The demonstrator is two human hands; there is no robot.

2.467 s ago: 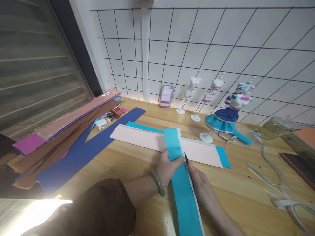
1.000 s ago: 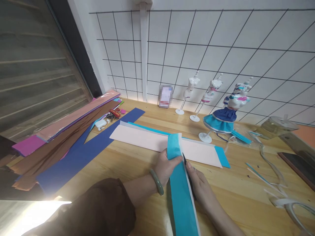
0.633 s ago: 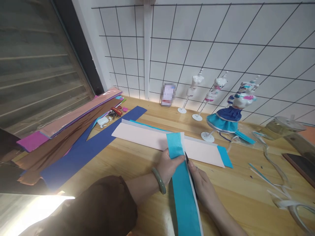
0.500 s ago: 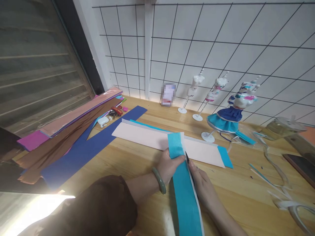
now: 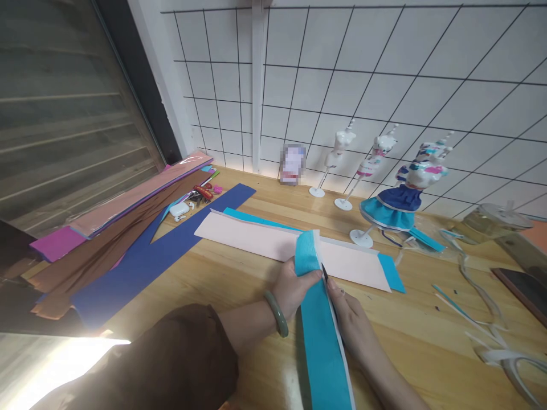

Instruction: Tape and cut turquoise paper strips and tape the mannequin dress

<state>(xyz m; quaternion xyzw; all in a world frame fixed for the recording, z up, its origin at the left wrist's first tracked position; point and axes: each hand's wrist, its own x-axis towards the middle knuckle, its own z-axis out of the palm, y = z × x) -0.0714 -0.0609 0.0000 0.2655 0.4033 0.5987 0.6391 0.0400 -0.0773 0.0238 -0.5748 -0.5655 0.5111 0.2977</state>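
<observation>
Got the teal strip (image 5: 323, 341) pinched in the left hand (image 5: 293, 289), thumb flat on top, so pretty much closed on it. Just beside that, got the right hand (image 5: 352, 320) curled shut round a dark, pointy blade (image 5: 325, 271), up at the strip's white edge. Can't tell what sort of tool, with most of it buried in the fingers. Can't tell whether biting in or only touching, either.

As for the strip: sticks out a bit past the left thumb with a slight curl at the top, then runs down between both arms and out of view at the bottom.

Behind, lying crosswise on the wooden surface (image 5: 231, 290), a pink strip (image 5: 248, 238) on top of some teal material (image 5: 391, 273). Off to the left, a long blue strip (image 5: 137, 276), next to brown sheets (image 5: 132, 228) and a pink pack (image 5: 143, 196) in shiny plastic. Near those, a white case (image 5: 179, 210) and a red gadget (image 5: 203, 192).

At the back, little dress forms (image 5: 342, 143) in a row, one with a blue and teal skirt (image 5: 395, 205). Far right, thin offcuts (image 5: 457, 309). Also a green bangle (image 5: 277, 314) on the left wrist, below a brown sleeve (image 5: 179, 359).
</observation>
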